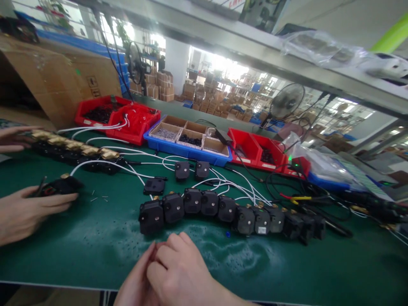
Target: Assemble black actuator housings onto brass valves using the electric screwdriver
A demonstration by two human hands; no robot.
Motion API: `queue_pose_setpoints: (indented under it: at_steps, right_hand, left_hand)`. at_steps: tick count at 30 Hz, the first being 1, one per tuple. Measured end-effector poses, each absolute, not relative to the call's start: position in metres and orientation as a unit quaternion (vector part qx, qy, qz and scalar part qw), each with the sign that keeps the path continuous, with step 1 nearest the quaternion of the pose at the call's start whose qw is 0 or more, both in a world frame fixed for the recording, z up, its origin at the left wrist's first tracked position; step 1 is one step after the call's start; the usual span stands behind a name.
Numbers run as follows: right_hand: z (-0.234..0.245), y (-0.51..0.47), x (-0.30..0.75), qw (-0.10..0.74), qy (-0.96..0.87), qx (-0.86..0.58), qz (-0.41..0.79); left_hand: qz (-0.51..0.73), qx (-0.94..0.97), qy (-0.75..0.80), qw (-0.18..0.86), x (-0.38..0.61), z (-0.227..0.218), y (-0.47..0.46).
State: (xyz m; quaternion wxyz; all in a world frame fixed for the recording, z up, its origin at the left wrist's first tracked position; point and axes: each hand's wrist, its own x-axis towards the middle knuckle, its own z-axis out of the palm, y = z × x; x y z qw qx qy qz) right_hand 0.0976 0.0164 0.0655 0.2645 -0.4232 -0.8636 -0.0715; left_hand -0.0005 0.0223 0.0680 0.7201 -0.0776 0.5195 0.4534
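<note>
My left hand (137,276) and my right hand (180,265) are together at the table's front edge, the right lying over the left. Their fingers are curled and closed; whether anything is between them is hidden. Just beyond them runs a curved row of black box-shaped units (208,203) with small brass fittings on top. Behind that row lie a flat black unit (154,185) and two more black units (182,171) (202,170), near white cables (140,149). A small blue piece (228,234) rests in front of the row.
At left, a co-worker's hand (35,210) holds a black unit (62,185); another hand (15,138) touches a row of brass-topped parts (73,145). Small pins (94,199) lie nearby. Red bins (135,138) and a blue divided tray (188,151) stand behind; black cables (287,191) lie right.
</note>
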Motion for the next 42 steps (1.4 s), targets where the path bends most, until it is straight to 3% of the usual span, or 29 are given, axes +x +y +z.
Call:
queue_pose_setpoints:
  at_steps: [16,20,27,32,42]
  right_hand:
    - [0.089,0.026,0.129,0.498,-0.659,-0.494,0.273]
    - [0.093,0.035,0.133,0.488,-0.678,-0.495,0.242]
    - [0.086,0.057,0.135,0.365,-0.798,-0.480,-0.015]
    - [0.084,0.065,0.136,0.348,-0.786,-0.511,0.026]
    - [0.074,0.070,0.135,0.439,-0.759,-0.477,0.066]
  left_hand:
    - [0.483,-0.047,0.454,0.747,0.016,0.069,0.034]
    - [0.470,-0.031,0.426,0.772,0.014,0.059,0.034]
    - [0.429,-0.012,0.408,0.806,0.008,0.043,0.033]
    - [0.418,-0.005,0.388,0.821,0.006,0.041,0.033]
    - [0.415,-0.027,0.402,0.815,0.005,0.038,0.032]
